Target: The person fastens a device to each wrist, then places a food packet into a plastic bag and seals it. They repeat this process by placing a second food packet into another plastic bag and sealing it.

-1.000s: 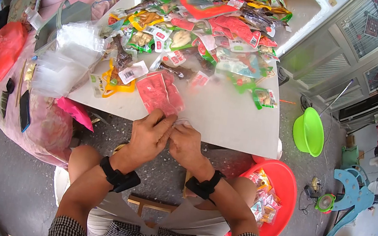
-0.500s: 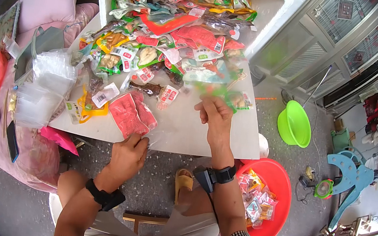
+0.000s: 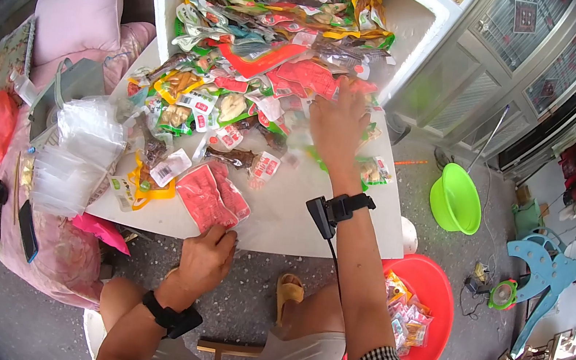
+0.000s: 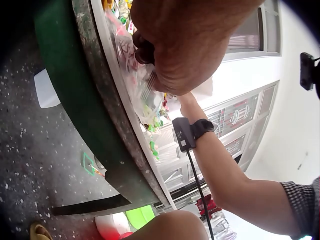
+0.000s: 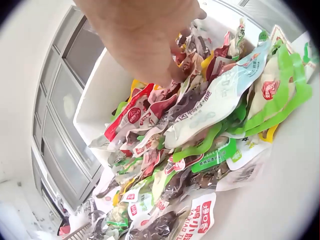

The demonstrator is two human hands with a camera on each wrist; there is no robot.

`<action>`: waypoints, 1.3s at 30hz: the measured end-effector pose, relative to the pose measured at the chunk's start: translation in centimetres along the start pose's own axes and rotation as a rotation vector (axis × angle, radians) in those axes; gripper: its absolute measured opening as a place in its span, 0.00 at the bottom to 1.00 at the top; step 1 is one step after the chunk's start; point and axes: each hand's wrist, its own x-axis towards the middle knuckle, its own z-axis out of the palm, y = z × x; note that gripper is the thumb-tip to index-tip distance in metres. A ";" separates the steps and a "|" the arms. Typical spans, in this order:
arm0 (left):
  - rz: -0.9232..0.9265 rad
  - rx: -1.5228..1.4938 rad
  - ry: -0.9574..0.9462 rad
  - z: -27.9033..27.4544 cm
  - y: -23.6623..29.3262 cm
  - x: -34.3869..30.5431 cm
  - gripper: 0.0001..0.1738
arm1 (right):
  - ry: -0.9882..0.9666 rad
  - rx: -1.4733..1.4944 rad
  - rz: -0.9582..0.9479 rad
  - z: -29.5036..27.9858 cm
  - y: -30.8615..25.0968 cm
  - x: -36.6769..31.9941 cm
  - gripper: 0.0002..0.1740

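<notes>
My left hand (image 3: pixel 201 260) pinches the near end of a clear plastic bag (image 4: pixel 148 100) at the table's front edge. Red packets (image 3: pixel 211 195) lie in the bag, flat on the tabletop. In the head view my right hand (image 3: pixel 340 125) reaches across the table with its fingers spread over the heap of snack packets (image 3: pixel 232 106). Seen from the right wrist, the fingertips are right at the packets, partly hidden behind the hand. A white and pale blue packet (image 5: pixel 220 100) and a red-edged packet (image 5: pixel 132 112) lie just below that hand.
A white foam box (image 3: pixel 420 22) full of packets lies open toward me. Empty clear bags (image 3: pixel 82 151) are stacked at the table's left. On the floor at right stand a red basin (image 3: pixel 434 318) with filled bags and a green basin (image 3: pixel 456 200).
My hands were together at the bag; the right hand has since left it and moved forward to the packet heap. The left hand has stayed at the bag's end.
</notes>
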 end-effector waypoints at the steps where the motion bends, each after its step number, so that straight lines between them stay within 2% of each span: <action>1: 0.006 -0.006 0.000 0.0 -0.1 0.0 0.14 | -0.029 -0.030 -0.015 0.5 0.4 0.4 0.15; 4: 0.008 -0.015 0.008 -0.2 -0.3 -0.1 0.13 | -0.019 -0.055 -0.074 0.9 1.0 0.9 0.17; 7: 0.008 -0.007 0.015 -0.5 0.0 0.1 0.11 | 0.062 0.081 -0.134 -1.5 1.2 0.6 0.18; 10: 0.013 0.000 0.029 -0.5 0.1 0.2 0.09 | 0.220 0.234 0.011 -5.7 0.4 -1.1 0.16; 13: -0.010 -0.024 0.054 -0.5 0.0 0.3 0.09 | 0.043 0.947 0.582 -8.5 0.0 -4.5 0.13; 16: -0.066 -0.091 0.084 -0.6 0.0 0.4 0.09 | 0.046 1.683 0.765 -8.5 0.6 -7.9 0.11; 17: -0.083 -0.128 0.094 -0.7 0.0 0.4 0.09 | -0.048 1.817 0.769 -8.4 0.9 -9.0 0.12; 20: -0.145 -0.194 0.112 -1.1 0.0 0.5 0.08 | -0.437 1.905 0.962 -8.8 1.0 -11.7 0.13; 24: -0.179 -0.213 0.117 -1.4 -0.2 0.3 0.09 | -0.814 1.986 0.899 -8.1 1.4 -13.6 0.09; 25: -0.181 -0.215 0.123 -1.4 -0.3 0.3 0.09 | -0.846 1.872 0.817 -8.3 1.2 -13.9 0.06; 28: -0.172 -0.236 0.152 -1.2 -0.8 0.2 0.09 | -0.814 1.760 0.756 -7.8 0.8 -14.7 0.06; 31: -0.195 -0.246 0.150 -1.5 -0.7 0.4 0.08 | -0.897 1.493 0.727 -10.2 -0.4 -13.6 0.10; 34: -0.207 -0.257 0.148 -1.4 -0.7 0.5 0.08 | -0.878 1.333 0.689 -12.3 -2.1 -13.2 0.11; 37: -0.200 -0.255 0.162 -1.3 -0.8 0.6 0.07 | -0.948 1.257 0.565 -13.4 -2.8 -13.2 0.09; 39: -0.199 -0.275 0.179 -1.3 -0.9 0.7 0.07 | -0.809 1.322 0.481 -12.8 -3.0 -14.1 0.06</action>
